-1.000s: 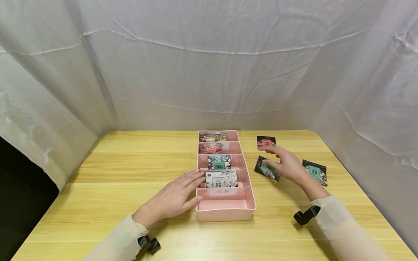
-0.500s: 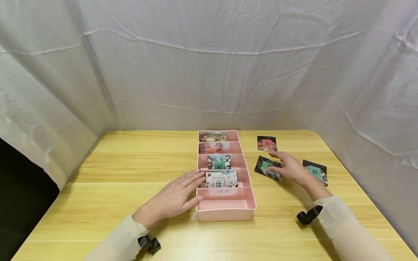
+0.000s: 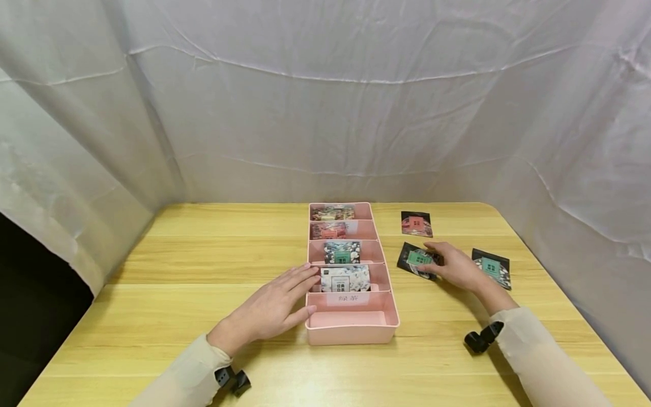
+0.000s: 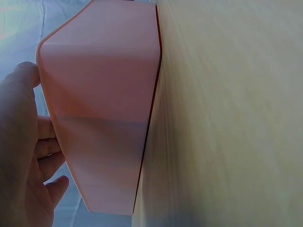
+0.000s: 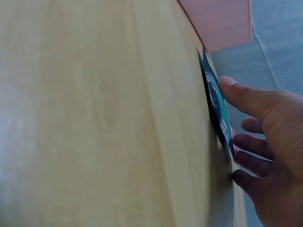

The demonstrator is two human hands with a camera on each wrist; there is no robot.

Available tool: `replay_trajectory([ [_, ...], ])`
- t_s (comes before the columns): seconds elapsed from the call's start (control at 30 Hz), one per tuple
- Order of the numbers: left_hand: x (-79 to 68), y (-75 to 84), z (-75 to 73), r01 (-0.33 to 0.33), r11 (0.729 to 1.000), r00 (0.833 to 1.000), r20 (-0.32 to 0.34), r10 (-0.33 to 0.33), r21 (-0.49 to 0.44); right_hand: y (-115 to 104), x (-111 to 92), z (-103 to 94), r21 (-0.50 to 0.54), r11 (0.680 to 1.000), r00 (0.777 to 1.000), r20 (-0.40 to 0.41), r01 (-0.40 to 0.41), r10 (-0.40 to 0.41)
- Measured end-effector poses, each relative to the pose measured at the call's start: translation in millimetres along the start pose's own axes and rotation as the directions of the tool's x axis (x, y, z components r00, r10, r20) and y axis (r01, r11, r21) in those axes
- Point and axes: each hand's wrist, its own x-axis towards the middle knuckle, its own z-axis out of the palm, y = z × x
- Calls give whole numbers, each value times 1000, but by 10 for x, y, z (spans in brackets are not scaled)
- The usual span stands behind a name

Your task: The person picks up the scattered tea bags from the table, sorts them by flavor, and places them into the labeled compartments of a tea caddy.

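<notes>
A pink tray with dividers (image 3: 351, 336) stands mid-table, and my left hand (image 3: 269, 308) rests on its left rim with the fingers nearly straight. In the left wrist view the fingertips touch the top edge of the tray wall (image 4: 102, 94). To the tray's right, a black tea sachet with a green label (image 3: 414, 259) lies on the table. My right hand (image 3: 460, 270) is over its right end, thumb and fingers apart. In the right wrist view the thumb is at the face of this sachet (image 5: 217, 101); whether the fingers press on it is hard to tell.
Further back lies a sachet with a red label (image 3: 416, 224). Another green-labelled sachet (image 3: 491, 268) lies right of my right hand. Sachets stand in the tray's rear compartments, including a white one (image 3: 346, 278). A grey curtain (image 3: 325, 130) hangs behind the table.
My right hand has drawn back from near the red-labelled sachet and come down to the right end of the nearer green-labelled one. The left hand has stayed on the tray rim.
</notes>
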Motion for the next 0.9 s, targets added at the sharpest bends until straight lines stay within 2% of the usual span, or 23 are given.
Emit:
replay_trajectory([
  [0.4,-4,-3,8,-13,1000,1000,-22,13,10,1,3,33,-83,996,1000,-7,-27,26],
  [0.9,2,3,7,13,1000,1000,3,-13,-4,-50,-30,55,1,999,997,-65,-37,37],
])
